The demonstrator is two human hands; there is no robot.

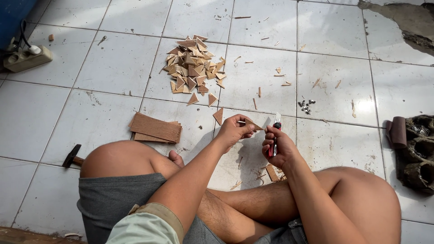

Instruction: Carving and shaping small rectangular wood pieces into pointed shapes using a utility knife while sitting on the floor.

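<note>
The left hand (233, 131) pinches a small wooden piece (253, 124). The right hand (279, 147) grips a red cutter (274, 135) beside it. A pile of wooden triangles (193, 65) lies beyond the piece.

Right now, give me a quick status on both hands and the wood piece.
Left hand pinching small wood piece. Right hand gripping red utility knife, blade at the piece. Pile of cut triangles on floor ahead, nothing between.
</note>
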